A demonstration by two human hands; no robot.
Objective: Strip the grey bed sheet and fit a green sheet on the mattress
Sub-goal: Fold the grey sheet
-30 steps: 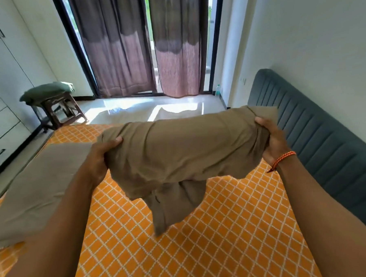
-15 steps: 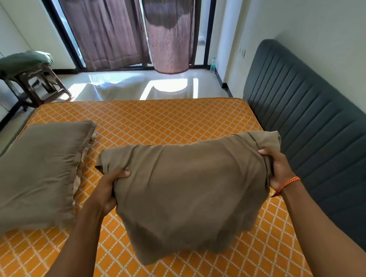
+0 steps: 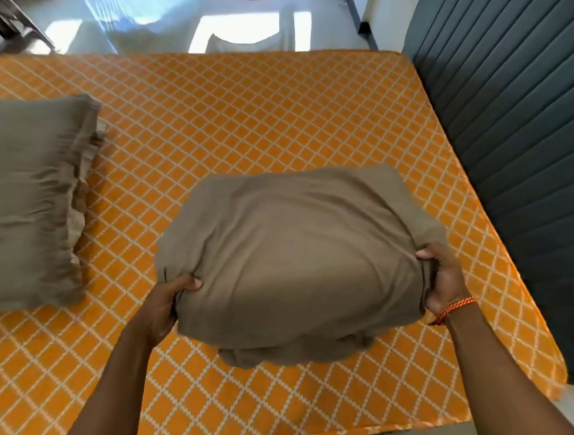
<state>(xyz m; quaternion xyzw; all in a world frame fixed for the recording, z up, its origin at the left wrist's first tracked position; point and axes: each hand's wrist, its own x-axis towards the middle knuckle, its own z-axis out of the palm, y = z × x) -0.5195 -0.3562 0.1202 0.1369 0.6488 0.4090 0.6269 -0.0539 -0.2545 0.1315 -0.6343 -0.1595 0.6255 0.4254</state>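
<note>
left hand (image 3: 165, 305) + right hand (image 3: 443, 280): grip pillow (image 3: 294, 260) ends (grey-brown cover) | mattress (image 3: 241, 126): beneath hands | second pillow (image 3: 28, 197): left of left hand

Headboard (image 3: 514, 132): dark grey-blue, padded in ribs, along the bed's side at 3 o'clock.
Floor (image 3: 156, 34): pale and glossy, at 12 o'clock.
Light: bright sun patches (image 3: 235, 27) on that floor.
Stool legs (image 3: 6, 22): dark wood, at 10 o'clock, mostly cut off.
</note>
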